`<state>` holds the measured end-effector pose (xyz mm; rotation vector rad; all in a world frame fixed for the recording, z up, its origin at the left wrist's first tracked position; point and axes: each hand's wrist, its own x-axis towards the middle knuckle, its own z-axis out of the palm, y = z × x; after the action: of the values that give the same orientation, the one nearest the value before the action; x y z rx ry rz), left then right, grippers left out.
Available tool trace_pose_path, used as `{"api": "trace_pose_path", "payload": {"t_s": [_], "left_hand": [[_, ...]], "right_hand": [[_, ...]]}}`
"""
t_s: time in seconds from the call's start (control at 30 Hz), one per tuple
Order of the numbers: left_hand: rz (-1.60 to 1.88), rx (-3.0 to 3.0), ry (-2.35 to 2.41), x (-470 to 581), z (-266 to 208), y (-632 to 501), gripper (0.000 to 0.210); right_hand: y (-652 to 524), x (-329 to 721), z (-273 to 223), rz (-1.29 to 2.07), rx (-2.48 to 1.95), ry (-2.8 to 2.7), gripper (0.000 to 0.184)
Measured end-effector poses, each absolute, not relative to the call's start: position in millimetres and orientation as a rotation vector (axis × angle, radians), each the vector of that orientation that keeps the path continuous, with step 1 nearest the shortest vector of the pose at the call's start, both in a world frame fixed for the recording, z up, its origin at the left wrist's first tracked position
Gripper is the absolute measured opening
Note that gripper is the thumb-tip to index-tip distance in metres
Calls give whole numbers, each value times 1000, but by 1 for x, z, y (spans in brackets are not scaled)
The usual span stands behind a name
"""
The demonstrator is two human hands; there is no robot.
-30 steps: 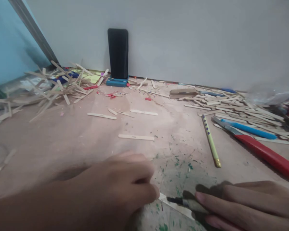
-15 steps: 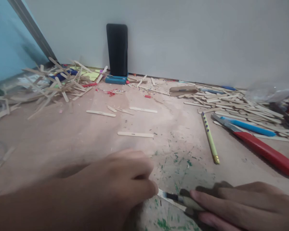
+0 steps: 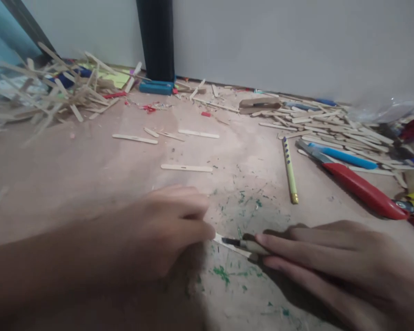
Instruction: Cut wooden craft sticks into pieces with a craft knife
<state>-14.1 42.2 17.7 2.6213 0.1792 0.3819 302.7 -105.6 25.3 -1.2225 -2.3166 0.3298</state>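
My left hand [image 3: 174, 225] is closed, its thumb and fingertips pinching the left end of a craft stick [image 3: 240, 252] that lies low on the tabletop. From the other side, my right hand [image 3: 331, 257] grips a craft knife [image 3: 251, 246] with a pale handle and a short dark blade. That blade lies along the upper side of the stick, pointing left toward my left thumb; whether it bites into the wood I cannot tell. My right fingers cover the stick's far end. Beyond my hands lies another craft stick [image 3: 186, 168] with a small dark slot in its middle.
Two slotted sticks [image 3: 134, 138] [image 3: 198, 134] lie farther back. At right are a yellow pencil [image 3: 290, 172], red-handled shears [image 3: 365, 191], a blue tool [image 3: 345, 156] and heaped sticks [image 3: 331, 124]. A tangled stick pile [image 3: 65, 92] sits left; a phone [image 3: 157, 41] leans on the wall.
The view has tilted down and slightly right, so everything sits higher in the picture. Both hands keep their hold on the stick and knife, with little visible movement between them.
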Motion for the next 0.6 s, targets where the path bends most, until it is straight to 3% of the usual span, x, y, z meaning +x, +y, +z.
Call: {"api": "trace_pose_path", "payload": {"t_s": [0.13, 0.6], "left_hand": [[457, 2643, 190, -15, 18, 40, 40], [503, 2639, 188, -13, 15, 43, 37]], "right_hand": [[-104, 296, 31, 365, -1276, -2255, 59], [-105, 297, 32, 415, -1270, -2266, 54]]}}
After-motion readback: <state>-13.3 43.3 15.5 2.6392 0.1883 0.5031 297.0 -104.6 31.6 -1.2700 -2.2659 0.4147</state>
